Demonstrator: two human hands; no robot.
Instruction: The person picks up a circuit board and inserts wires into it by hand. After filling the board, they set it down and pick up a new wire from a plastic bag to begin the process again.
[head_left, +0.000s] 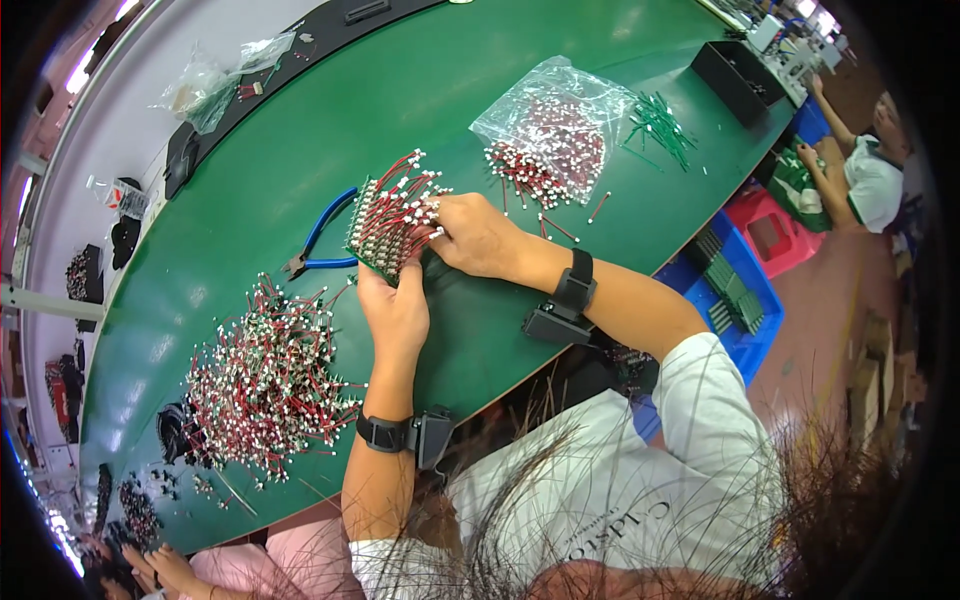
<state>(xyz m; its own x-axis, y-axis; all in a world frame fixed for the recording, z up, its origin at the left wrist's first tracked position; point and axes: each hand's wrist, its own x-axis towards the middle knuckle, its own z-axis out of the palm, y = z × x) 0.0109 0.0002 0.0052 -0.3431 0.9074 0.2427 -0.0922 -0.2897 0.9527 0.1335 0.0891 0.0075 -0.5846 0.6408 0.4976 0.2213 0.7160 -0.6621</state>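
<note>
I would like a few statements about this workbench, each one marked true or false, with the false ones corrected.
1. The left hand holds a wired green board. True.
2. Pliers with blue handles lie on the green table. True.
3. The right hand grips the pliers. False: it is at the board's red wires.
4. The large wire heap lies right of both hands. False: it lies to their left.

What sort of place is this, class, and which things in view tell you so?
Most likely an electronics assembly workshop. The left hand holds a green circuit board panel crowded with red wires; a heap of small wired parts and blue-handled cutters lie on the green workbench.
</note>
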